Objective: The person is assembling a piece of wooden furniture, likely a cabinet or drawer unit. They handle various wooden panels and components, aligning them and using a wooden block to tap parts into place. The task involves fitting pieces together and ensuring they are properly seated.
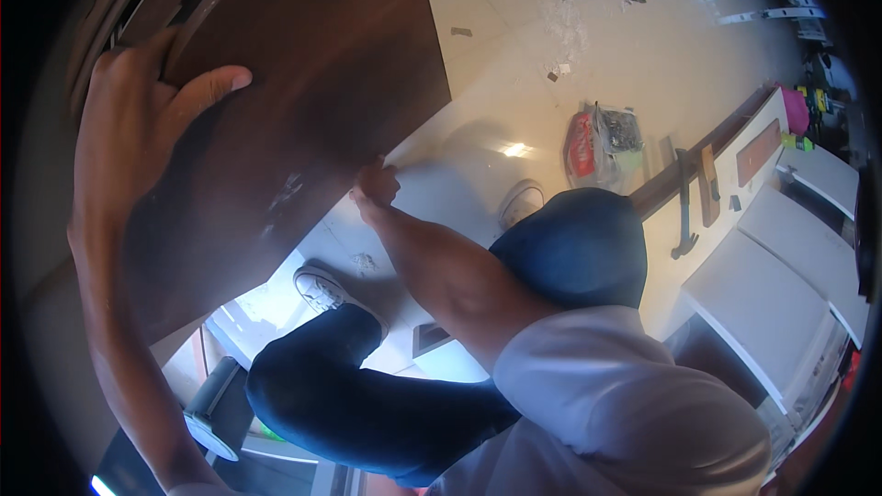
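Note:
A large dark brown wooden panel (312, 64) stands tilted in front of me on the left, with pale scuffs near its lower edge. My left hand (129, 119) holds the panel at its left side, the thumb stretched across the face and the other fingers partly hidden at the edge. Lower down, my right hand (374, 188) is closed around the panel's near edge, its fingers curled in. What lies behind the panel is hidden.
A hammer (683, 202) and a wood-handled tool (709, 186) lie on a pale board (726, 165) at right. A red-and-clear plastic package (597, 142) is on the floor (514, 64). White drawer units (772, 303) stand right. Debris and a ladder (767, 2) are farther off.

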The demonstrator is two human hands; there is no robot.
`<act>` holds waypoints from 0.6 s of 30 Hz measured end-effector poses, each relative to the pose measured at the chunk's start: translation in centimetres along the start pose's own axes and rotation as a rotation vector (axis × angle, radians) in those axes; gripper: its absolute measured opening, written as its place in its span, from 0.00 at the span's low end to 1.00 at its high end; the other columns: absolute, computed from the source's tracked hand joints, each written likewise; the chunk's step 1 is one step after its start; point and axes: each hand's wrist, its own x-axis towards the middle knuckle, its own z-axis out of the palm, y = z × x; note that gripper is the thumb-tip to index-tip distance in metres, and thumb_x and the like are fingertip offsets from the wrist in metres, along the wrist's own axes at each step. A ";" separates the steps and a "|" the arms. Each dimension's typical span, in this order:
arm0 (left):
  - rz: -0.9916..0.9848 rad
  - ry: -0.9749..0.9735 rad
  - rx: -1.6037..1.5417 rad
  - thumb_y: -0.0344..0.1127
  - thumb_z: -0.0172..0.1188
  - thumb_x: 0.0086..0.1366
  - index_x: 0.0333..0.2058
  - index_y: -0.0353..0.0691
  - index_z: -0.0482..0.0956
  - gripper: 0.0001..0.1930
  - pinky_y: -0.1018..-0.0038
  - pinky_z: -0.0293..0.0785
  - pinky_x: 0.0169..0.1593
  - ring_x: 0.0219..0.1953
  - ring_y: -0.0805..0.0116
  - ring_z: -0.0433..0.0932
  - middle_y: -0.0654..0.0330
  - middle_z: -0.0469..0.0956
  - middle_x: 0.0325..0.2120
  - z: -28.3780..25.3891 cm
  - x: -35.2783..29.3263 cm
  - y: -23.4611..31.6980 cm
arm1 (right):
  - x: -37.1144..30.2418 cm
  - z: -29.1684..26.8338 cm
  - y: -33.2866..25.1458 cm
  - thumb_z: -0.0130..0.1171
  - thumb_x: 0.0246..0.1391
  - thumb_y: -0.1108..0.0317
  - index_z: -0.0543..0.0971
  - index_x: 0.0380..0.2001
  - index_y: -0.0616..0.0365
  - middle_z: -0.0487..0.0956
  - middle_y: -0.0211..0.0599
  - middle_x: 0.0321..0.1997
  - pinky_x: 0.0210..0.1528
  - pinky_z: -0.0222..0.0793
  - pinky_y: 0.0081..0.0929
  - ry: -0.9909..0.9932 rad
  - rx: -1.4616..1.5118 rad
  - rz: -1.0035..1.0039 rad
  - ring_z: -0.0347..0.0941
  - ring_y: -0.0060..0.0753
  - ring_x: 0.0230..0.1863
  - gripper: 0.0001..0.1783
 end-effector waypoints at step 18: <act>-0.124 0.040 0.335 0.63 0.70 0.55 0.40 0.32 0.83 0.33 0.53 0.75 0.44 0.38 0.41 0.82 0.41 0.82 0.29 -0.5 -5.6 3.4 | -21.5 -10.5 -9.1 0.60 0.56 0.58 0.85 0.47 0.52 0.84 0.41 0.52 0.54 0.77 0.38 -0.423 -1.400 -1.059 0.80 0.41 0.56 0.18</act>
